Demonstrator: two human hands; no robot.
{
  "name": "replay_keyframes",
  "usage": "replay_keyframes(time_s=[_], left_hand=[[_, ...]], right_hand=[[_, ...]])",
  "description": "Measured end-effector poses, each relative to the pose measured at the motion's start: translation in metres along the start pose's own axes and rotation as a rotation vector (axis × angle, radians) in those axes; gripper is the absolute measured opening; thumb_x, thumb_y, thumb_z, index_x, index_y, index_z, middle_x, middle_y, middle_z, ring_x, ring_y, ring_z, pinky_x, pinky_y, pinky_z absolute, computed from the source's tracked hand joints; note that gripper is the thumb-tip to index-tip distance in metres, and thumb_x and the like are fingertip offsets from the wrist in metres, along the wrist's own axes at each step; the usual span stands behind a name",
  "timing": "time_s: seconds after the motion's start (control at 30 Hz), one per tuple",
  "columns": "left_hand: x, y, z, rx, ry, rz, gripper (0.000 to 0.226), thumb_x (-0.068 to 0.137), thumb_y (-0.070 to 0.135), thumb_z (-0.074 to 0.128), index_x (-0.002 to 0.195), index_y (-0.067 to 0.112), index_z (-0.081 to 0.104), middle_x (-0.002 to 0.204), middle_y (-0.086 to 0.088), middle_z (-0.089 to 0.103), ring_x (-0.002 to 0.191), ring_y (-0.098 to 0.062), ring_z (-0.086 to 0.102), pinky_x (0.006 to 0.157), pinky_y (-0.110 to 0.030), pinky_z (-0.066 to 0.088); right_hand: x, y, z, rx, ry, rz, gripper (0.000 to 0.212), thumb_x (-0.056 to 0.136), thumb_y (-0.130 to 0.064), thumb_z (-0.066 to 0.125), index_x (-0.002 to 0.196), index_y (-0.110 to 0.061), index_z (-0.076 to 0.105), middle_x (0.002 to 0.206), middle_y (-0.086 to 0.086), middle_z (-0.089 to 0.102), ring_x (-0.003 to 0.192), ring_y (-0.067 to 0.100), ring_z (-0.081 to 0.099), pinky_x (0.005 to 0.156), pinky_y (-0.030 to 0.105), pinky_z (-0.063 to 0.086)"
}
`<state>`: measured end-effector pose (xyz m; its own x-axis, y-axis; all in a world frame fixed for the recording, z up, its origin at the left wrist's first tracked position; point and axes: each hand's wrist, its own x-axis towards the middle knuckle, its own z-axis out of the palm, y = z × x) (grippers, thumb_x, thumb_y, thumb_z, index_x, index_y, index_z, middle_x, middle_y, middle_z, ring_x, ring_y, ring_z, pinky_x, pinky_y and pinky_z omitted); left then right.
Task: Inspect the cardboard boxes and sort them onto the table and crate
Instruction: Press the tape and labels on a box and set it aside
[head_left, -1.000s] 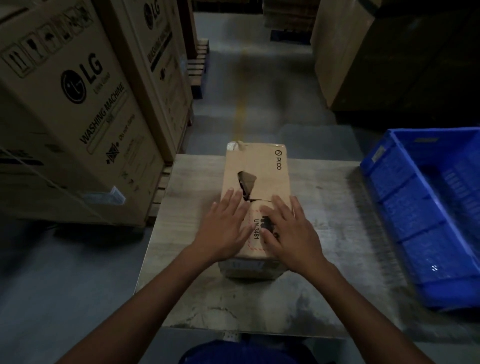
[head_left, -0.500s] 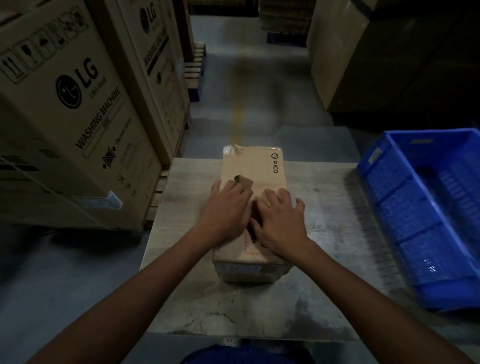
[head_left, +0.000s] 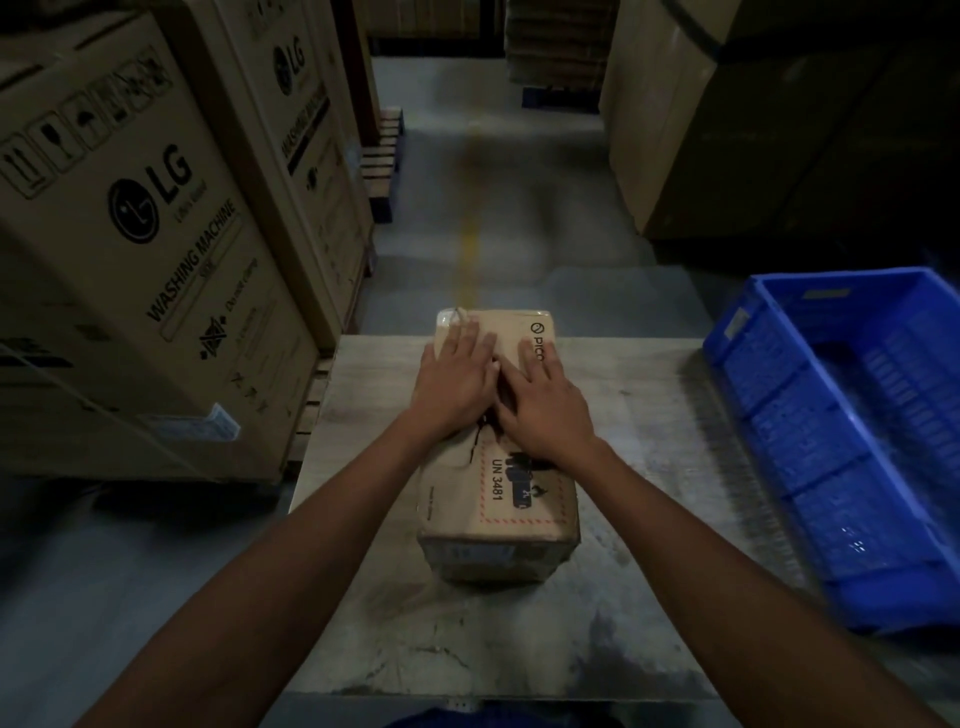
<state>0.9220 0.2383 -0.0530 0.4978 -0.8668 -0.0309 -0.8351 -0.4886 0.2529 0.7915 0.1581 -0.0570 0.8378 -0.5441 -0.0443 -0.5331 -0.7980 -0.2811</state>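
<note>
Pressing both palms flat on the cardboard box, I have my fingers straight and spread, gripping nothing. My left hand lies on the far left part of the top face, its fingertips close to the far edge. My right hand lies just beside it, thumb against the left hand, fingers reaching the "PICO" print. The box lies lengthwise away from me on the grey table, roughly in the middle of it, with its far end at the table's far edge. A red-bordered "UN 3481" label shows on the near half of the top, and a ragged tear runs in the cardboard just below my wrists. The blue plastic crate sits to the right, apart from the box; whether it rests on the table I cannot tell. On the left stands a large LG washing machine carton, with a second LG carton behind it. A faded yellow line runs down the floor ahead.
</note>
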Motion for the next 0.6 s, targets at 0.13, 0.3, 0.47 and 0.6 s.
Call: replay_keyframes(time_s=[0.13, 0.3, 0.47, 0.6], left_hand=[[-0.009, -0.008, 0.003, -0.156, 0.079, -0.077, 0.075, 0.098, 0.041, 0.05, 0.159, 0.019, 0.013, 0.167, -0.011, -0.005, 0.154, -0.03, -0.005, 0.122, -0.049, 0.012], [-0.005, -0.012, 0.006, -0.218, -0.033, -0.304, 0.112, 0.08, 0.036, 0.076, 0.159, 0.026, -0.004, 0.165, -0.015, -0.007, 0.135, -0.045, 0.04, 0.101, -0.049, 0.045], [0.0, -0.012, 0.002, -0.433, 0.049, -0.307, 0.101, 0.073, 0.038, 0.073, 0.154, 0.024, 0.014, 0.149, -0.013, 0.031, 0.113, -0.028, 0.057, 0.089, -0.043, 0.054], [0.012, -0.036, 0.017, -1.044, 0.033, -0.567, 0.077, 0.054, 0.033, 0.079, 0.123, 0.007, 0.053, 0.115, -0.016, 0.068, 0.098, -0.025, 0.068, 0.087, -0.045, 0.059]], right_hand=[[-0.002, 0.003, 0.003, 0.112, 0.059, 0.196, 0.086, 0.091, -0.07, 0.048, 0.159, -0.029, 0.015, 0.169, 0.015, 0.002, 0.155, 0.036, 0.002, 0.117, 0.058, 0.03], [0.007, 0.003, -0.001, 0.368, -0.034, 0.439, 0.128, 0.066, -0.074, 0.075, 0.157, -0.037, -0.007, 0.145, 0.013, 0.05, 0.122, 0.035, 0.058, 0.091, 0.046, 0.053], [0.018, -0.011, -0.017, 0.196, -0.015, 0.314, 0.106, 0.079, -0.068, 0.069, 0.159, -0.035, 0.009, 0.169, 0.01, -0.001, 0.141, 0.041, 0.033, 0.106, 0.051, 0.043], [0.026, -0.005, -0.018, 0.232, -0.038, 0.292, 0.102, 0.081, -0.067, 0.068, 0.159, -0.032, 0.012, 0.169, 0.009, -0.001, 0.132, 0.04, 0.049, 0.1, 0.047, 0.049]])
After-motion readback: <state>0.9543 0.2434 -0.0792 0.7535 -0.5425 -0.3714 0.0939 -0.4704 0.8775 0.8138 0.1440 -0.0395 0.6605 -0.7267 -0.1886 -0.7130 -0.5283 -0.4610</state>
